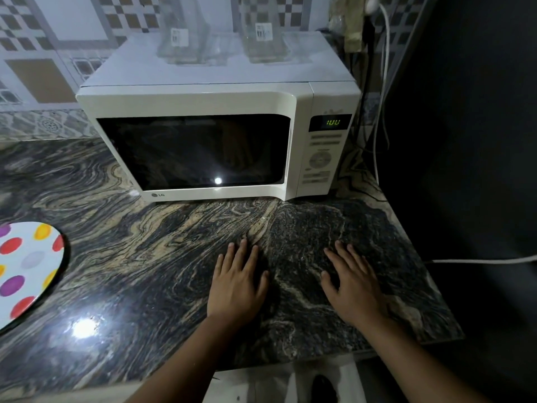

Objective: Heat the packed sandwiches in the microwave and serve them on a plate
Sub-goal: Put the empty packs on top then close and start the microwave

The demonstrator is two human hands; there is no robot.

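A white microwave stands at the back of the counter with its door shut. Its dark window hides whatever is inside, and the green display is lit. A white plate with coloured dots lies at the left edge, with nothing on it. My left hand rests flat on the counter in front of the microwave, fingers spread and holding nothing. A little to its right, my right hand lies flat the same way, also holding nothing. No sandwiches are in view.
The marbled stone counter ends at a right edge near a dark wall. Two clear glass containers stand on top of the microwave. White cables hang at the right, behind and beside the microwave.
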